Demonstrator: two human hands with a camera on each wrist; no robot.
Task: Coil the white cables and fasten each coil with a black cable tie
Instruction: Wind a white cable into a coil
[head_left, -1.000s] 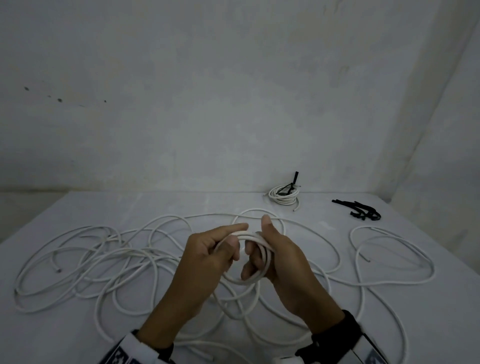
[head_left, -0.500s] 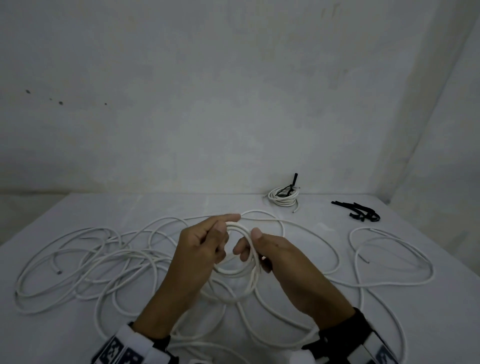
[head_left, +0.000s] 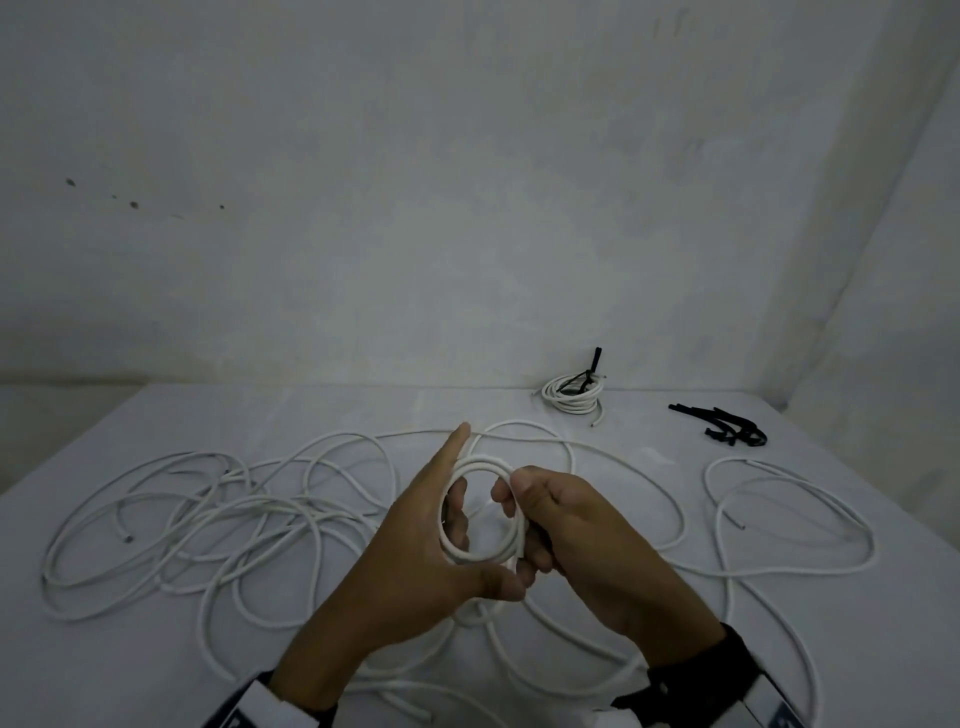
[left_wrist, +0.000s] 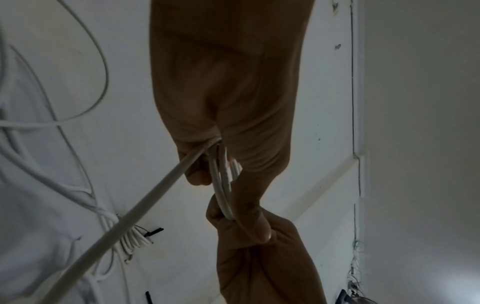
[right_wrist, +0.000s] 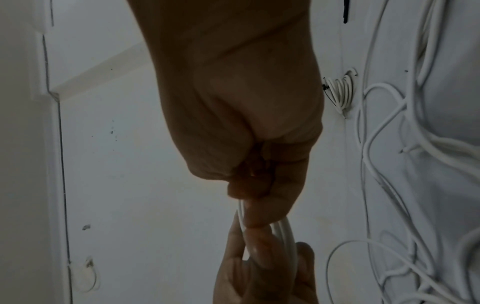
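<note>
**Second coil under way, a few turns wound**

Nearest the person, the two hands meet on a small ring of thin white round cable (head_left: 480, 512), raised above the counter (head_left: 130, 660). The left hand (head_left: 415, 551) has the ring's left and lower side between thumb and fingers, with the index finger stretched out along its top. The right hand (head_left: 566, 535) pinches the ring's right side with curled fingers; the left wrist view shows several turns running between the two grips and one strand leaving slackly toward the counter.

The step in hand looks like winding, well short of tying. The next move probably calls for drawing more slack from the loose white cable tangle (head_left: 218, 525) spread left of and beneath the ring, laying it on as a further turn without letting the held turns spring apart.

Compared with a second ago, the ring has turned to face the camera and reads rounder, the left index finger has opened out, and the right hand has shifted lower on the ring's side.

Beyond the ring to the right lies a loose bundle of black cable ties (head_left: 724, 426), and farthest back a finished white coil bound with a black tie (head_left: 571, 392).
</note>
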